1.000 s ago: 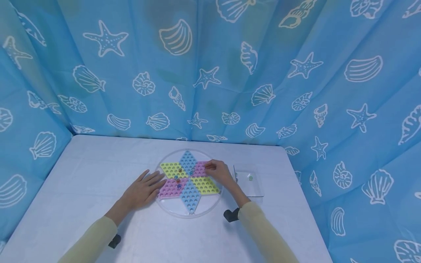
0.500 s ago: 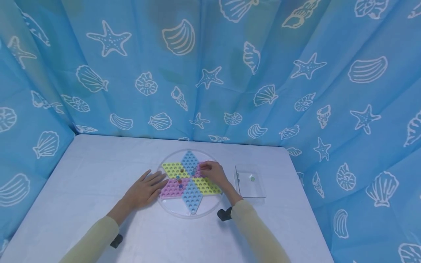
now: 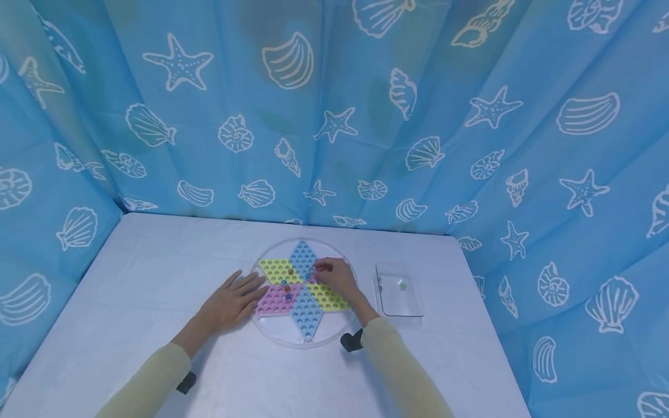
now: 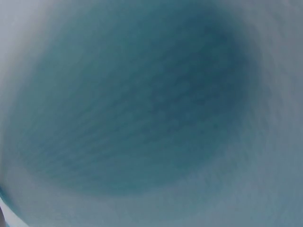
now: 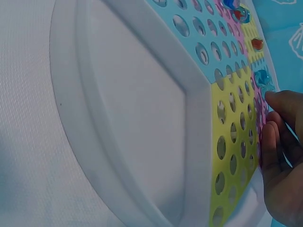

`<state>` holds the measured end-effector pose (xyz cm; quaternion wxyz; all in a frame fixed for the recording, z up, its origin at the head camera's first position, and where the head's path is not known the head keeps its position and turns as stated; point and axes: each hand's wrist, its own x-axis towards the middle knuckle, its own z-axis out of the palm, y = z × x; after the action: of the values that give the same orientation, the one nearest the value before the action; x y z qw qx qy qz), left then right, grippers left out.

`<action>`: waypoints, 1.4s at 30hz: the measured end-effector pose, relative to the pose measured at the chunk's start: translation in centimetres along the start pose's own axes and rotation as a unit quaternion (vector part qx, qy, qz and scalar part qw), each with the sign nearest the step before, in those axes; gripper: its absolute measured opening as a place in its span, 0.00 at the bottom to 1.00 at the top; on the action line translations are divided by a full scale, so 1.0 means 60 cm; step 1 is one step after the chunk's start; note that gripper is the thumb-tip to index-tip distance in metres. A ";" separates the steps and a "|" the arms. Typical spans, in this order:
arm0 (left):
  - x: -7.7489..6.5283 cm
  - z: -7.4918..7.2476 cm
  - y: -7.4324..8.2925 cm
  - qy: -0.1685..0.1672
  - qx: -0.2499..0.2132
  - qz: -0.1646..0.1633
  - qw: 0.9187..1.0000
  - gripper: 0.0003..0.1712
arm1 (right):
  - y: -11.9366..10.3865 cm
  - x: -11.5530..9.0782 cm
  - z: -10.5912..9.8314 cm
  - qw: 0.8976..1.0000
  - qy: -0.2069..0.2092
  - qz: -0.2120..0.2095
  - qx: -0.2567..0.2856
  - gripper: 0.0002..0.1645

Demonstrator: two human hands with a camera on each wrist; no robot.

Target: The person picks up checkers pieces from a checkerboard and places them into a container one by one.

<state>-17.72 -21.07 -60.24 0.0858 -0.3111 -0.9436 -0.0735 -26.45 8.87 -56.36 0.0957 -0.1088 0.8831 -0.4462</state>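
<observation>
In the head view, a round Chinese checkers board [image 3: 286, 331] with a pink, yellow and blue star of holes lies on the table. My left hand [image 3: 228, 303] rests flat at its left rim, fingers spread. My right hand [image 3: 337, 277] is over the pink section on the right, thumb and fingers bent together. In the right wrist view, its fingertips are at a pale teal marble [image 5: 269, 88], which they seem to pinch; they partly hide it. Beside that sits another teal marble [image 5: 261, 77]. A red marble [image 5: 257, 44] and a blue marble [image 3: 288, 297] sit in holes.
A clear square box [image 3: 401, 310] stands right of the board, with a green marble [image 3: 403, 286] and another small marble inside. A blue shell-patterned curtain [image 3: 334, 174] borders the white table [image 3: 172, 249]. The left wrist view shows only blurred cloth.
My right hand has moved slightly left across the pink section, toward the marbles near the board's centre. The left hand stays at the rim. The head view has shifted a little.
</observation>
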 end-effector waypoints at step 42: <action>0.000 0.002 -0.003 -0.021 0.025 -0.006 0.999 0.29 | -0.003 0.004 0.006 0.999 0.011 0.006 -0.041 0.09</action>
<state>-17.85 -21.17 -60.38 0.0732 -0.3044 -0.9487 -0.0441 -26.57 8.43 -56.45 0.0844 -0.1029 0.9023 -0.4101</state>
